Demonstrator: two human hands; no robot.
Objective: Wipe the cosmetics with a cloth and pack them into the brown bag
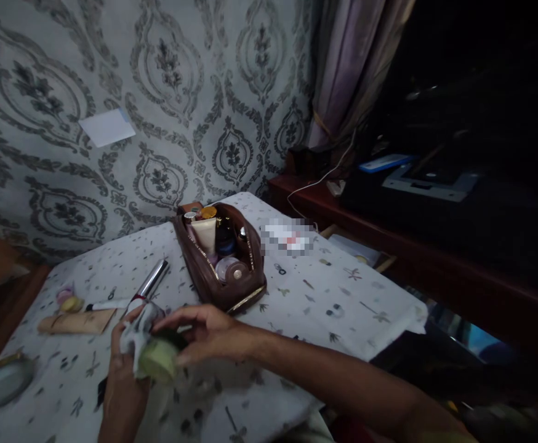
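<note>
My left hand (125, 375) is closed on a crumpled whitish cloth (138, 332), which presses against a small jar with a pale green end (158, 362). From the other side, my right hand (211, 332) grips the jar between thumb and fingers. Motion blurs the jar, so its label cannot be read. Just beyond my hands stands an open brown zippered pouch (220, 292), filled with tubes, bottles and jars. A silver tube (152, 280) and a beige tube (79, 322) lie on the patterned tablecloth (245, 394) near my left hand.
A round, greyish lidded container (8, 381) sits at the lower left, with small pink and yellow items (70, 301) farther back. Wallpaper rises behind the table. At right are a dark red wooden desk (306, 197), a partly open drawer (356, 249) and a white cable (324, 178).
</note>
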